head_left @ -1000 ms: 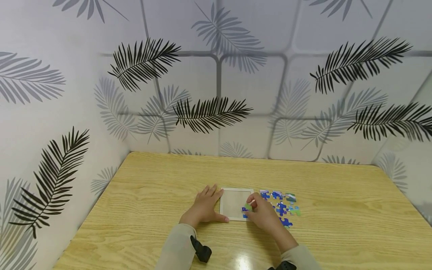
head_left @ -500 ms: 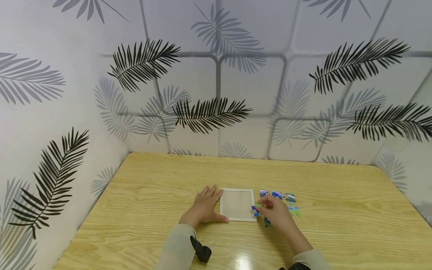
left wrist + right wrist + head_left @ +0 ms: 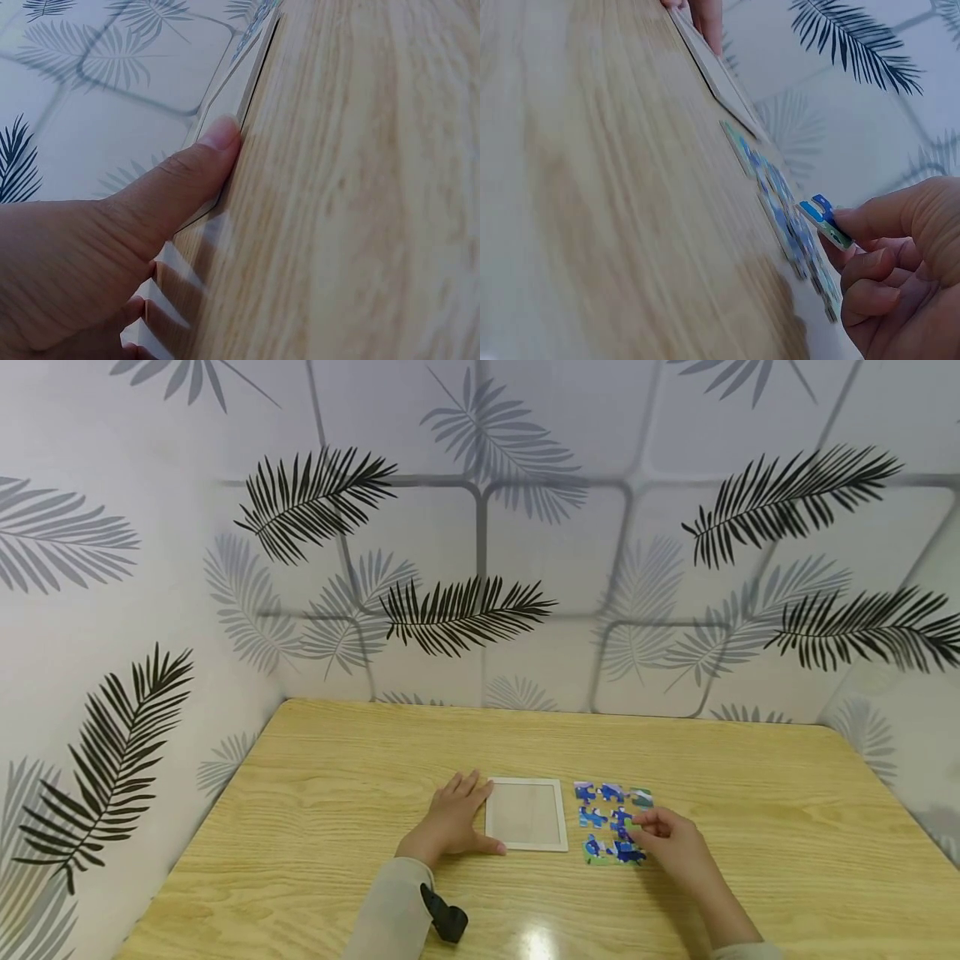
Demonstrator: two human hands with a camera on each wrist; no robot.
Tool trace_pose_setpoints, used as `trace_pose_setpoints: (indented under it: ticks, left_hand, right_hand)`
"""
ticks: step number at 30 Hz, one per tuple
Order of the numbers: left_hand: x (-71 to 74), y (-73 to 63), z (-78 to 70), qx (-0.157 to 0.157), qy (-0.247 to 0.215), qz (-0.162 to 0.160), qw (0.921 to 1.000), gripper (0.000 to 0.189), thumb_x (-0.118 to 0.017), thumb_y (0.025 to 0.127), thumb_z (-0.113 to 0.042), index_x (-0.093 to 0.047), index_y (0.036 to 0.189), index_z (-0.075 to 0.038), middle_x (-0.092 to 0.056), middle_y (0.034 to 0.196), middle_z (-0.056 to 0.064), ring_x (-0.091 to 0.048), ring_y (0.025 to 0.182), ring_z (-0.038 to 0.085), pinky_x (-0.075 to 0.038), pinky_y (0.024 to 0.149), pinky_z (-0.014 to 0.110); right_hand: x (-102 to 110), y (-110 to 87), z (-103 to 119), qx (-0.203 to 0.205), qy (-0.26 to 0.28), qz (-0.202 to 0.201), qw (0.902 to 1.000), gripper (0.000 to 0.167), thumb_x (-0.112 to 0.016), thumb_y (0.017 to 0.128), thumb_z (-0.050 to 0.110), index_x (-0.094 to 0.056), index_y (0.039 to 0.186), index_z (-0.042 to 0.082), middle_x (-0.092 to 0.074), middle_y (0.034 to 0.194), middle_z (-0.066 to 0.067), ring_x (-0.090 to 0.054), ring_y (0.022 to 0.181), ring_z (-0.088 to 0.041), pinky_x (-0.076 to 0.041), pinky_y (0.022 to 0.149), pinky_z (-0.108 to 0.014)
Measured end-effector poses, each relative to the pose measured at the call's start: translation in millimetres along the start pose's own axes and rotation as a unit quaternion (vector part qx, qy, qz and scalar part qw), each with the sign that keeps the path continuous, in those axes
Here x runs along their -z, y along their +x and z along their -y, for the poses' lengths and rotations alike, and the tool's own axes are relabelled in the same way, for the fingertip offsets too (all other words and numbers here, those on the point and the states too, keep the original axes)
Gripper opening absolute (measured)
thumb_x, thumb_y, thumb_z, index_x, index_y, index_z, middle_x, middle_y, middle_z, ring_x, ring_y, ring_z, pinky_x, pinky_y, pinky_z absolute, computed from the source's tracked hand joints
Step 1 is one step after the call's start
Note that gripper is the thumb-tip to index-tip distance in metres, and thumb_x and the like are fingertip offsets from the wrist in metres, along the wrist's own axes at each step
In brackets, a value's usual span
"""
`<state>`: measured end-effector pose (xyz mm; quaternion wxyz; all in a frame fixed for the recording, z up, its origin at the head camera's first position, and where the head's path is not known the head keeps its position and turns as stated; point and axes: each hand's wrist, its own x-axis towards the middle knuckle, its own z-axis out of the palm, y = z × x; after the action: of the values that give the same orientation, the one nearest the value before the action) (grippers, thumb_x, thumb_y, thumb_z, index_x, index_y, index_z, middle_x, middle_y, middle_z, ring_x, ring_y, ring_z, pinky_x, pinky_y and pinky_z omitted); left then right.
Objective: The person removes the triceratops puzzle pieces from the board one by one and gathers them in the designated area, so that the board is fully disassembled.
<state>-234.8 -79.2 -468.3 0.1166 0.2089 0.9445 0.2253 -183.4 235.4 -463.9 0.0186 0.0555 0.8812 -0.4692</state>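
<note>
A white square puzzle frame (image 3: 564,827) lies flat on the table with no pieces inside it. My left hand (image 3: 452,822) rests at its left side, fingers spread; in the left wrist view the thumb (image 3: 199,161) presses on the frame's border. To the right of the frame, several blue, green and purple jigsaw pieces (image 3: 592,817) lie loosely in rows. Over their right side, my right hand (image 3: 675,847) pinches a blue and green jigsaw piece (image 3: 823,217) between thumb and index finger. It is held above the others, and part of it is hidden by the fingertips.
The light wood table (image 3: 360,760) reaches back to a wall (image 3: 540,543) printed with leaves. A black wrist strap with a small camera (image 3: 446,917) sits on the left sleeve.
My right hand has moved right, from over the frame's lower right corner to the right side of the loose pieces, still pinching the jigsaw piece. The left hand stays at the frame.
</note>
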Motion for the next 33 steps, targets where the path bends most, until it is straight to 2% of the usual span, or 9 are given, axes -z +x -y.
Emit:
trace_pose_setpoints:
  ticks: [10, 19, 27, 33]
  left_hand:
    - [0.7, 2.2, -1.3, 0.000, 0.008, 0.002, 1.0000, 0.099, -0.077, 0.071, -0.051, -0.031, 0.149, -0.011, -0.019, 0.155, 0.016, -0.010, 0.143, 0.039, -0.014, 0.111, 0.058]
    - [-1.6, 5.3, 2.8, 0.005, 0.004, 0.003, 1.0000, 0.099, -0.076, 0.071, -0.053, -0.030, 0.149, -0.012, -0.017, 0.156, 0.015, -0.008, 0.143, 0.038, -0.012, 0.111, 0.057]
    - [-1.0, 5.9, 0.9, 0.007, 0.005, 0.004, 1.0000, 0.099, -0.076, 0.072, -0.052, -0.030, 0.149, -0.011, -0.017, 0.156, 0.015, -0.009, 0.143, 0.038, -0.012, 0.111, 0.058]
    - [0.0, 5.3, -0.3, 0.006, 0.007, 0.005, 0.9999, 0.099, -0.076, 0.072, -0.052, -0.031, 0.149, -0.011, -0.018, 0.156, 0.015, -0.010, 0.143, 0.039, -0.012, 0.111, 0.059]
  right_hand:
    - [24, -8.2, -22, -0.021, -0.024, -0.006, 0.9995, 0.021, -0.064, 0.088, 0.009, -0.062, 0.101, -0.007, -0.060, 0.082, -0.003, -0.049, 0.072, -0.013, -0.042, 0.058, -0.022]
    - [26, -10.2, -27, -0.026, -0.025, -0.008, 0.9993, 0.020, -0.064, 0.088, 0.010, -0.062, 0.099, -0.007, -0.060, 0.078, -0.001, -0.050, 0.068, -0.012, -0.043, 0.056, -0.023]
    - [26, -10.9, -27, -0.016, -0.076, -0.016, 0.9969, 0.024, -0.066, 0.088, 0.016, -0.063, 0.100, -0.004, -0.063, 0.084, -0.005, -0.054, 0.074, -0.015, -0.044, 0.059, -0.026]
    - [26, -11.8, -27, -0.011, -0.078, -0.017, 0.9967, 0.027, -0.066, 0.087, 0.015, -0.062, 0.105, -0.004, -0.056, 0.082, -0.004, -0.047, 0.071, -0.015, -0.040, 0.055, -0.023]
